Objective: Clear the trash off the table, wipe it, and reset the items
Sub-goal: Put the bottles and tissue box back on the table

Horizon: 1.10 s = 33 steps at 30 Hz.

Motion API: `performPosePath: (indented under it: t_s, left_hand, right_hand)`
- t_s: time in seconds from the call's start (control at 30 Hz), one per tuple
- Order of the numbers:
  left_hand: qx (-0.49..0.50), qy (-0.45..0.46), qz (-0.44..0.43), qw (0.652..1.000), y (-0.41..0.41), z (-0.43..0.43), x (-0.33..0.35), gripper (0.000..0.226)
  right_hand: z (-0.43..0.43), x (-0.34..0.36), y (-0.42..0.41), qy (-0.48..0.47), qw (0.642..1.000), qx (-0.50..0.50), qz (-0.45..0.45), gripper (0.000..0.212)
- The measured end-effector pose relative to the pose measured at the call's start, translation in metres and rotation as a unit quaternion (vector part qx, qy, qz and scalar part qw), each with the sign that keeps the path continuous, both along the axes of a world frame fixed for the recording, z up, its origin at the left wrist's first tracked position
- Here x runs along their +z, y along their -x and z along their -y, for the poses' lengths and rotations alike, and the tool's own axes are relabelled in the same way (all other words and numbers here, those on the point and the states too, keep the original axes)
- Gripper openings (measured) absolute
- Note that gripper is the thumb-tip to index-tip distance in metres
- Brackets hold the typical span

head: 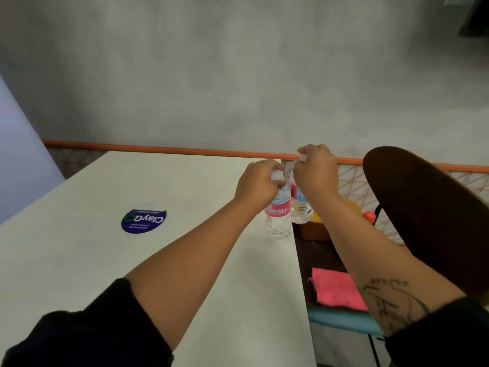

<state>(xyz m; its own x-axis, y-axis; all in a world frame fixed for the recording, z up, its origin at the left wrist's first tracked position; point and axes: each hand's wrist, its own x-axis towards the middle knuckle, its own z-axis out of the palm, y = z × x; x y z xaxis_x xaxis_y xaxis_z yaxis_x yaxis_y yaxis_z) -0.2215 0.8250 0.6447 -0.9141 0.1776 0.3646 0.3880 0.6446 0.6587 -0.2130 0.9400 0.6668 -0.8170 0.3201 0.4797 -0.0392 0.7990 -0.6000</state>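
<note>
a round blue sticker (144, 221) lies flat on the white tabletop (185, 260), at about ten o'clock from the person's forearms. from it, both bottles stand off at roughly three o'clock, out at the tabletop's right edge.

the left grip (260, 181) is curled tight round the white cap and neck of the pink-label bottle (277, 215). the bottle's long axis is upright and its body lies at about five o'clock below the knuckles, as the view shows it. its base is at or just over the tabletop, just inside the right edge; whether it touches cannot be told.

just beside it, at two o'clock, the right grip (316, 170) pinches the top of the blue-label bottle (300, 207), fingers closed on the cap. this bottle is also upright and lies at about seven o'clock from the grip. its base seems to sit past the tabletop's edge, over a brown box (315, 231).

so each bottle is in its own grip, and neither arm has to cross. the coming move is likely a carry, and it turns on keeping both bottles upright as they go.

further right, at about five o'clock from the bottles, a pink cloth (336, 290) lies on a chair seat (341, 319). it is nearer the right arm, so by this reading the wipe falls to that side.
</note>
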Motion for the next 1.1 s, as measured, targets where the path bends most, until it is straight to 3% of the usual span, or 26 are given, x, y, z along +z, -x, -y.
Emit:
performPosePath:
  t_s: [0.37, 0.67, 1.1]
  left_hand:
    - [0.043, 0.013, 0.003, 0.999, -0.02, 0.144, 0.014, 0.033]
    - [0.078, 0.038, 0.022, 0.996, 0.013, 0.186, -0.003, 0.035]
    - [0.121, 0.012, 0.002, 0.993, 0.09, 0.234, -0.028, 0.033]
  right_hand:
    - [0.121, 0.008, -0.016, 0.044, 0.999, 0.024, 0.0, 0.033]
    - [0.165, -0.013, 0.015, 0.061, 0.992, 0.102, 0.053, 0.027]
    - [0.207, -0.021, 0.077, 0.003, 0.98, 0.174, 0.095, 0.024]
